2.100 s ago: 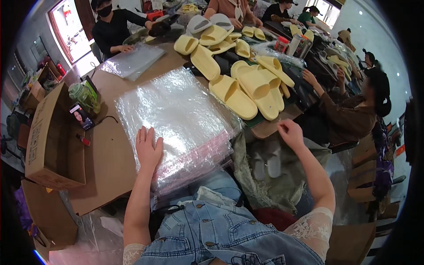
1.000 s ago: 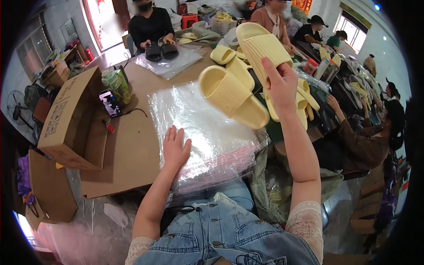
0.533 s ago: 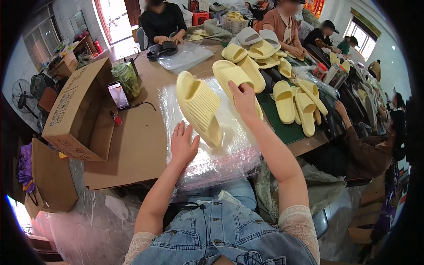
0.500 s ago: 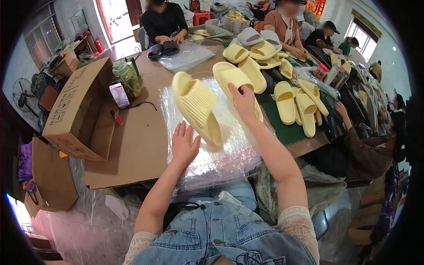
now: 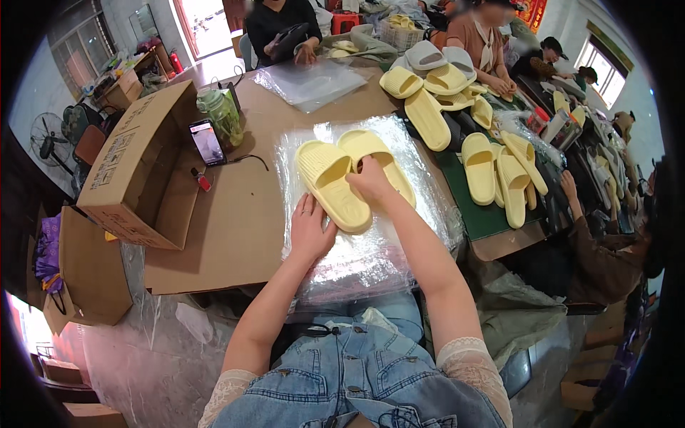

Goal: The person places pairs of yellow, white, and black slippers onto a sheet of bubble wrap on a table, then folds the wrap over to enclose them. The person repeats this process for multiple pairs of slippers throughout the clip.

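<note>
Two pale yellow slide slippers lie side by side on a stack of clear plastic bags [image 5: 335, 260] in front of me. The left slipper [image 5: 345, 207] rests flat, its ribbed strap toward the far side. My right hand [image 5: 368, 178] is closed on the inner edge of the right slipper [image 5: 401, 187], its fingertips tucked at the strap opening and partly hidden. Beside the left slipper's near outer edge, my left hand [image 5: 312, 228] lies on the plastic with fingers stretched out and the thumb near the sole.
More yellow slippers [image 5: 478, 167] and grey ones [image 5: 425, 55] are heaped at the right. To the left stand an open cardboard box [image 5: 135, 178], a phone [image 5: 207, 143] and a green-filled jar [image 5: 220, 118]. Across the table, a co-worker [image 5: 285, 28] handles a dark item near clear plastic [image 5: 314, 82].
The left slipper, tilted up before, now lies flat. My right hand has brought the right slipper leftward against it. The co-worker opposite has lifted the dark item. The view has shifted slightly.
</note>
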`<state>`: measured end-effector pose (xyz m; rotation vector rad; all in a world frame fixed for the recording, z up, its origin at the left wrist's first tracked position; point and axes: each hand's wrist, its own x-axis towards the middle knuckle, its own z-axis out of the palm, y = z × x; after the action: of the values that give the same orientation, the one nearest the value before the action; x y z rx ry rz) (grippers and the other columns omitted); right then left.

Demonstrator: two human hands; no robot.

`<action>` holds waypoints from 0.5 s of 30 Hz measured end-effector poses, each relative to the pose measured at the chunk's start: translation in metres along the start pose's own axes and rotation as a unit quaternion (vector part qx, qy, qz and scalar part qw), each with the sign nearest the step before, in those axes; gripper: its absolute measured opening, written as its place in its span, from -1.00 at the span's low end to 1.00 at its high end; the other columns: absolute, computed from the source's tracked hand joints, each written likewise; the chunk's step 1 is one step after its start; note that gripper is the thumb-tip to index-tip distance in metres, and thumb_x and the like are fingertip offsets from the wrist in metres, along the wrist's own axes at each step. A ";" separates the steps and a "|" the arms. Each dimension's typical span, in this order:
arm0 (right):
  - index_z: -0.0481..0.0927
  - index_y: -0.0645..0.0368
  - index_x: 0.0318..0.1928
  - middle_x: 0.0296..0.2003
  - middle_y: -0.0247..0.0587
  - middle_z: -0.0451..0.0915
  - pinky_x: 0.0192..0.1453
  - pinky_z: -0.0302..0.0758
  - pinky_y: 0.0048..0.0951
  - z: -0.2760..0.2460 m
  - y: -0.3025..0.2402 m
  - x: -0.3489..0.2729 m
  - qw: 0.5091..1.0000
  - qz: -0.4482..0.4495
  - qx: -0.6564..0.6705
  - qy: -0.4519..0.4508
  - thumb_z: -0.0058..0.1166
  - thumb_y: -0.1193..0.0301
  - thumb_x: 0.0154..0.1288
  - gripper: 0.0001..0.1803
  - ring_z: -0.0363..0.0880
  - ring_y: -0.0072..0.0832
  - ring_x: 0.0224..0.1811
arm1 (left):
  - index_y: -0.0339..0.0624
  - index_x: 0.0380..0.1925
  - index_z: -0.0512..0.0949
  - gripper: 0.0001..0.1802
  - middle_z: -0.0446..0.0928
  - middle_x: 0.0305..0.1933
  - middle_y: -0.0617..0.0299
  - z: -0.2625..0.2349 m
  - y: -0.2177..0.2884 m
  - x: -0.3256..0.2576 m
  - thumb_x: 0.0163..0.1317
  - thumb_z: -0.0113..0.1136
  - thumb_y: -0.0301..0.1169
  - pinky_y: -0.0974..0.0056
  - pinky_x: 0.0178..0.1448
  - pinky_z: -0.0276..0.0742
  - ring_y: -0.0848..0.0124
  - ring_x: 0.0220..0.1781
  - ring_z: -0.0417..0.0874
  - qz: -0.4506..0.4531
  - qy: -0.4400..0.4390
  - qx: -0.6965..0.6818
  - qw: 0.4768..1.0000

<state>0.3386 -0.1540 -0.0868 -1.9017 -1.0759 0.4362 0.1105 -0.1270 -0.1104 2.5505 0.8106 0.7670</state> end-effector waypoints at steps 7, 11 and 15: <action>0.69 0.34 -0.20 -0.26 0.14 0.70 -0.04 0.62 -0.09 0.011 -0.031 -0.012 0.977 0.019 -0.189 0.097 0.33 -0.04 0.10 -0.40 0.71 0.02 -0.17 | -0.29 0.32 0.41 -0.28 0.28 0.47 -0.29 -0.004 0.004 0.001 0.22 0.18 -0.11 -0.10 0.56 0.13 -0.19 0.53 0.21 -0.005 -0.004 0.017 1.000; 0.72 0.30 -0.36 -0.36 0.15 0.69 -0.07 0.61 -0.01 0.006 -0.038 -0.019 0.978 0.031 -0.160 0.134 0.23 -0.02 0.21 -0.47 0.70 0.08 -0.24 | -0.31 0.24 0.50 -0.34 0.28 0.45 -0.33 -0.004 0.006 0.001 0.21 0.23 -0.12 -0.10 0.56 0.16 -0.22 0.50 0.25 0.001 0.027 0.005 1.000; 0.69 0.33 -0.35 -0.35 0.18 0.68 -0.13 0.57 0.02 -0.032 -0.051 -0.044 0.976 0.027 -0.130 0.171 0.21 0.02 0.22 -0.49 0.68 0.08 -0.28 | -0.27 0.22 0.54 -0.38 0.25 0.49 -0.31 0.003 -0.002 -0.005 0.21 0.27 -0.14 -0.08 0.57 0.14 -0.19 0.53 0.22 -0.014 0.033 -0.009 0.999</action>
<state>0.3088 -0.1948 -0.0322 -2.1417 -0.8852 -0.0113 0.1076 -0.1294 -0.1154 2.5051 0.8546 0.8511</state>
